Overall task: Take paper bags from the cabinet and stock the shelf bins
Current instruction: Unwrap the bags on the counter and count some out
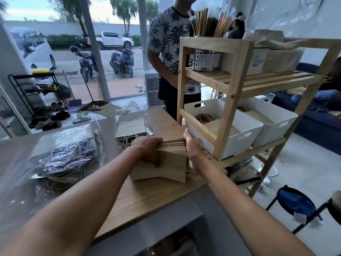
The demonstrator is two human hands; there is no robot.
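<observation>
A thick stack of brown paper bags (166,163) stands on edge on the wooden table (147,196), near its right corner. My left hand (147,148) grips the stack's left side, fingers curled over its top edge. My right hand (191,146) presses flat against the stack's right side, where the twine handles stick out. Just right of the stack stands a wooden shelf (230,93) with two white bins on its middle level. The nearer bin (238,139) holds paper bags with twine handles. The farther bin (276,126) holds more brown paper.
Plastic-wrapped bundles (62,154) lie on the table's left part, and a flat bag (131,128) in torn wrap lies behind the stack. A person (169,52) stands beyond the shelf. The top shelf carries a metal holder of straws (206,58). A blue stool (295,202) stands low right.
</observation>
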